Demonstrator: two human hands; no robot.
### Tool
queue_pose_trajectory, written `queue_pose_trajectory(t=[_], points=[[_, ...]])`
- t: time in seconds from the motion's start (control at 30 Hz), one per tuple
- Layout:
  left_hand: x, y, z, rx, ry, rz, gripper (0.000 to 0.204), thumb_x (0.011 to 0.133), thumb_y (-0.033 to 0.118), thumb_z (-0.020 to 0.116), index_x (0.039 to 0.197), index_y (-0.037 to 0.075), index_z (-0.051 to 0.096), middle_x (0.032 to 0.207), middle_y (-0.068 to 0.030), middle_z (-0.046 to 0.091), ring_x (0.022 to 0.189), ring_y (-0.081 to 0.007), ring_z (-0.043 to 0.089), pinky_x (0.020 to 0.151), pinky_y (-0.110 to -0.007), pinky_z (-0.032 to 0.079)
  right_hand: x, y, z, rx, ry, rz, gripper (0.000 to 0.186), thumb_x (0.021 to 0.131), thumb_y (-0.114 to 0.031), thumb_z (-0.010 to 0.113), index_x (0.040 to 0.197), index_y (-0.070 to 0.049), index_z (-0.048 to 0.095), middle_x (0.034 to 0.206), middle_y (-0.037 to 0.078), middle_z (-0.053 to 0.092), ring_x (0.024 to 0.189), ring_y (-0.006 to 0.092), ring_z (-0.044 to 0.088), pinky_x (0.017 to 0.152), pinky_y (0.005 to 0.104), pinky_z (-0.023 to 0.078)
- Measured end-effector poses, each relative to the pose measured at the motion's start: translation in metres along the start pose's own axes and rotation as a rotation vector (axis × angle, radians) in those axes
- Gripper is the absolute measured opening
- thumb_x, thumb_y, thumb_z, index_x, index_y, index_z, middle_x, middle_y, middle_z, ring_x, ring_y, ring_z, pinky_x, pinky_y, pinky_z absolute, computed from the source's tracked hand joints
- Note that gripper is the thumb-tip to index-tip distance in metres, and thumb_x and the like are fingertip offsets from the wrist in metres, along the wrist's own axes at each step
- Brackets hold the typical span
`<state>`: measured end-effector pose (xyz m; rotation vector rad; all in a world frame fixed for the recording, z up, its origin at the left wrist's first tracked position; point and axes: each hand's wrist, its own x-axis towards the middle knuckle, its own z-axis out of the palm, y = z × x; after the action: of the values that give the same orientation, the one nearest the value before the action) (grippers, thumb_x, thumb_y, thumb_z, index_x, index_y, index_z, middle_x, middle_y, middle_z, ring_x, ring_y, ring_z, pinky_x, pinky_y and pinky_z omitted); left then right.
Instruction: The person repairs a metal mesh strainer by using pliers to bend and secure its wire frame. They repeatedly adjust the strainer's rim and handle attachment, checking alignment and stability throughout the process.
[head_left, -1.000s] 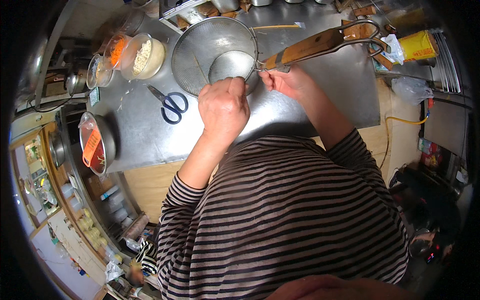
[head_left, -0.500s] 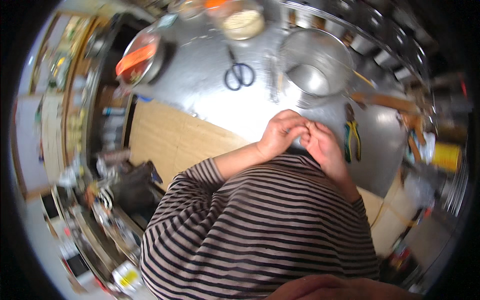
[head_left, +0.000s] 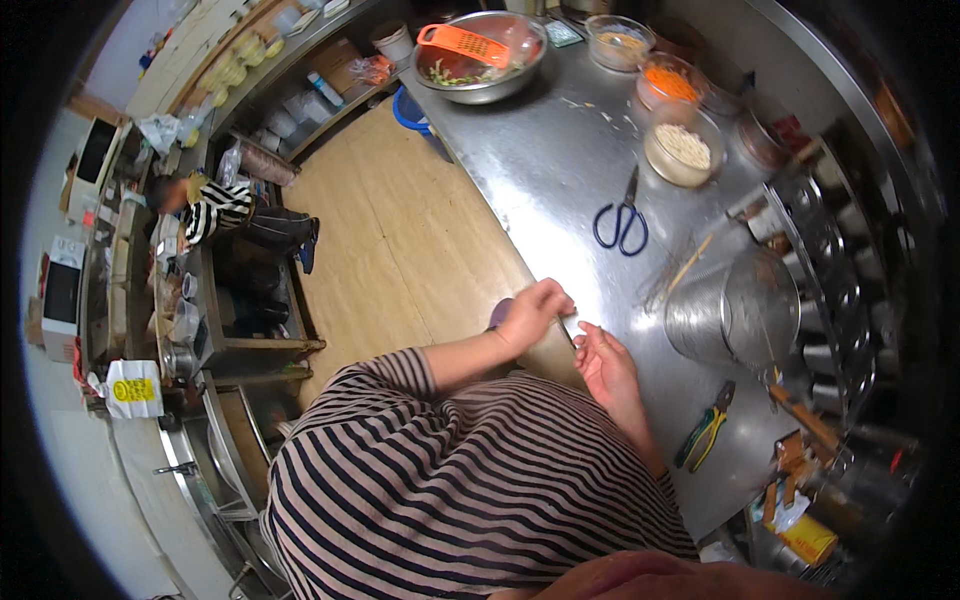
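My left hand (head_left: 534,318) is over the counter's near edge, its fingers curled together and slightly smeared. Whether anything small is between them cannot be seen. Just right of it, apart from it, is my right hand (head_left: 607,365), palm partly showing and fingers loosely bent and apart. No held thing can be made out there. Ahead on the steel counter (head_left: 560,190) lie black-handled scissors (head_left: 622,222). To the right of my right hand are pliers (head_left: 706,432) with yellow-green handles. A wire-mesh strainer basket (head_left: 735,310) sits farther right.
A steel bowl (head_left: 480,92) holding an orange grater (head_left: 465,44) stands far left on the counter. Tubs of shredded orange food (head_left: 670,84) and pale food (head_left: 682,150) stand at the back. A metal rack (head_left: 810,270) lines the right. Another person (head_left: 235,212) is beyond the floor.
My hands were together at the fingertips and are now apart, the left one farther left. The view has turned, bringing the other person and more of the floor into sight.
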<state>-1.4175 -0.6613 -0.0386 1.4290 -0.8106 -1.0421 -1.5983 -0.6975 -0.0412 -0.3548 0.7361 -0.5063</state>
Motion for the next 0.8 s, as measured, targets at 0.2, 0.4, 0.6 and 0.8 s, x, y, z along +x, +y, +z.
queue_pose_trajectory(t=[0.2,0.4,0.6,0.8], points=[[0.087,-0.089,-0.258,-0.176,0.507,-0.569,0.004,0.092,0.001,0.05,0.094,-0.002,0.052,0.074,-0.0166,0.065,0.056,-0.0247,0.064,0.051,-0.039,0.056,0.04,0.023,0.015,-0.317,0.128,0.125,0.024,0.097,-0.02,0.054,0.111,-0.002,0.059,0.085,0.005,0.063,0.072,0.0138,0.056,0.066,0.0259,0.046],[0.342,-0.006,-0.506,0.468,0.599,-0.378,0.043,0.098,0.033,0.04,0.093,0.0,0.067,0.08,-0.0102,0.07,0.069,-0.0213,0.069,0.06,-0.033,0.053,0.08,0.046,0.066,-0.104,0.357,0.169,0.024,0.093,-0.022,0.059,0.107,-0.002,0.061,0.086,0.006,0.063,0.075,0.0147,0.058,0.068,0.0275,0.048],[0.437,0.074,-0.538,0.18,0.653,-0.074,0.033,0.095,0.02,0.053,0.122,0.001,0.057,0.096,-0.0128,0.066,0.076,-0.0216,0.067,0.064,-0.034,0.056,0.104,0.052,0.113,-0.235,0.435,-0.009,0.023,0.095,-0.021,0.056,0.108,-0.003,0.061,0.086,0.005,0.063,0.073,0.0152,0.057,0.065,0.0287,0.048],[0.373,0.047,-0.437,0.757,0.626,0.197,0.041,0.089,0.034,0.065,0.07,-0.001,0.056,0.071,-0.0143,0.061,0.063,-0.0214,0.056,0.061,-0.034,0.049,0.086,0.066,0.067,-0.729,0.73,-0.28,0.02,0.091,-0.021,0.061,0.1,-0.004,0.067,0.086,0.007,0.065,0.076,0.0173,0.061,0.07,0.0311,0.05]])
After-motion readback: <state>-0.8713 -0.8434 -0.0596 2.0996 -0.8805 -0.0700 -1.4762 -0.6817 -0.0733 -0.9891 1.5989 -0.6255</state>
